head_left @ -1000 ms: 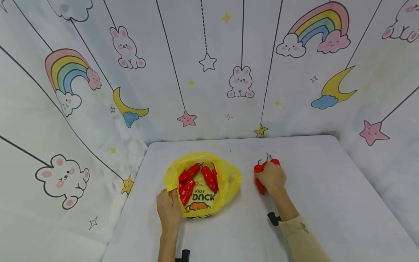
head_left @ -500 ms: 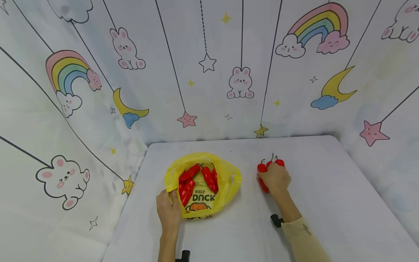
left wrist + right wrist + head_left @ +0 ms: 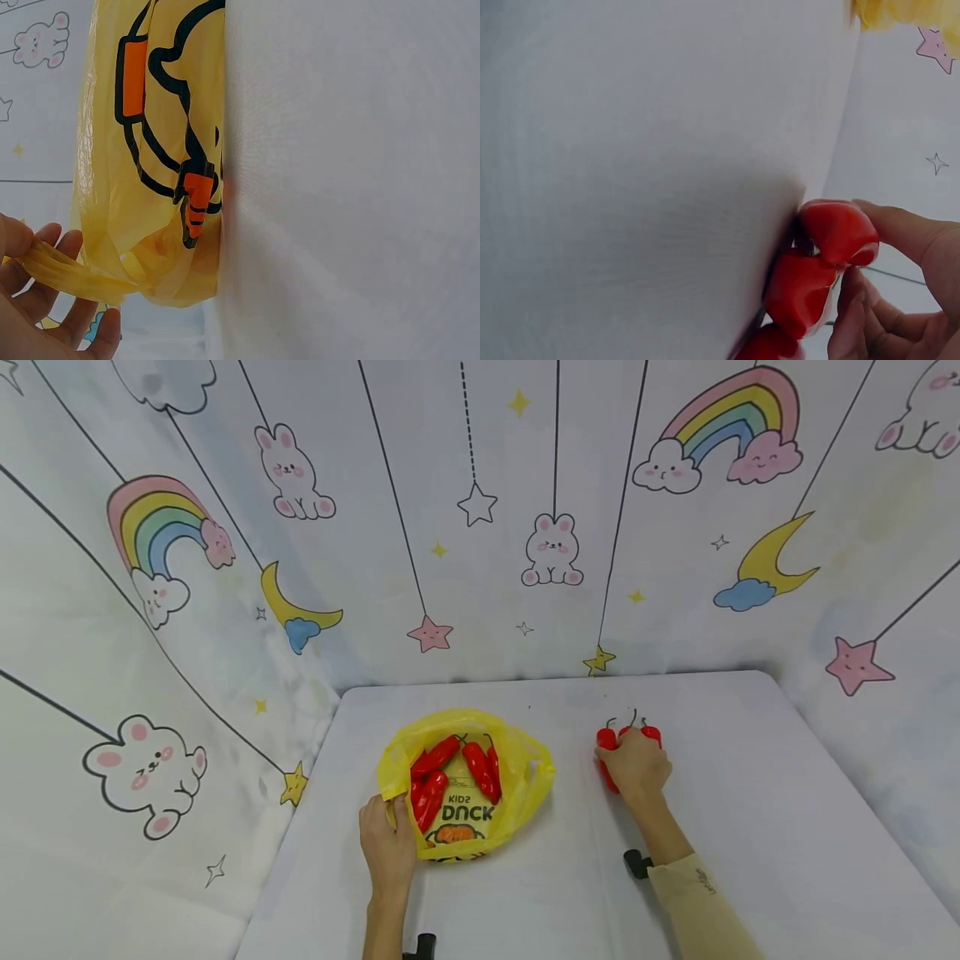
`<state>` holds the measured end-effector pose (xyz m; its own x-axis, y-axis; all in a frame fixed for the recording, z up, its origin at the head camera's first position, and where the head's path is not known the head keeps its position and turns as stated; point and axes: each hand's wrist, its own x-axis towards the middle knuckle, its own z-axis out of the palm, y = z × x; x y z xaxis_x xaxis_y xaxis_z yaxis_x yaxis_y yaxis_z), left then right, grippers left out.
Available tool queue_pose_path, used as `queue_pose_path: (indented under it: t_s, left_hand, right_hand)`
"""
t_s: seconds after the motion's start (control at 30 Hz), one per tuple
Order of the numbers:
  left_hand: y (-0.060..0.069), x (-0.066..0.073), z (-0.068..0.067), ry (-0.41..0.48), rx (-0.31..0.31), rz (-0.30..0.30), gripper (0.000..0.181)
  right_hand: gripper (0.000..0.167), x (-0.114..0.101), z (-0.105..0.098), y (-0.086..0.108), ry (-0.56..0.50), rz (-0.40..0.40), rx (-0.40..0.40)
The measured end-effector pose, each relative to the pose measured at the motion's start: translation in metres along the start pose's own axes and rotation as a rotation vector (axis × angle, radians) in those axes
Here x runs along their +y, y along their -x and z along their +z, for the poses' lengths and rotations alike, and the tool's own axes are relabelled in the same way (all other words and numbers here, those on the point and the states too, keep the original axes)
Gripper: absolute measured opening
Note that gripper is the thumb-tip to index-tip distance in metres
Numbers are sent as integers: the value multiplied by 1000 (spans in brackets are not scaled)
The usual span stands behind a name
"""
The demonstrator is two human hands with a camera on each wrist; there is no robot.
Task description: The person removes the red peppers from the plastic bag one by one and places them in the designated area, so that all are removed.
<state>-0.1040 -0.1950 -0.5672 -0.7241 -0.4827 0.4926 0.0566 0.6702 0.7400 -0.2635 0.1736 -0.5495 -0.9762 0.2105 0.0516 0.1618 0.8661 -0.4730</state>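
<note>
We list one yellow bag (image 3: 516, 806), red peppers (image 3: 480, 768) inside, rim pinched by the left hand (image 3: 387, 842), seemingly to hold the mouth wide; and, to its right, three further peppers (image 3: 607, 740), gripped by the right hand (image 3: 637, 767), presumably to bunch them.

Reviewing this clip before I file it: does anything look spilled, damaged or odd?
Nothing looks visibly spilled or damaged. One oddity: the lettering inside the yellow bag looks flipped, its U opening downward, perhaps print seen through from behind.
</note>
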Motion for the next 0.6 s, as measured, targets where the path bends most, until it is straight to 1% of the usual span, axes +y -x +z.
queue_pose_path:
  t_s: [0.17,0.33,0.43,0.6]
  left_hand:
    - [0,1,-1,3,-8,-13,11]
    - [0,2,-3,1,-12,-17,11]
    - [0,3,-3,-1,-12,-17,11]
    - [0,4,-2,-12,-20,-17,12]
  right_hand:
    - [37,2,1,-2,-14,-19,33]
    - [39,1,-2,-1,-25,-37,42]
    - [37,-3,-5,2,-37,-44,39]
    - [35,-16,-9,6,-83,-71,64]
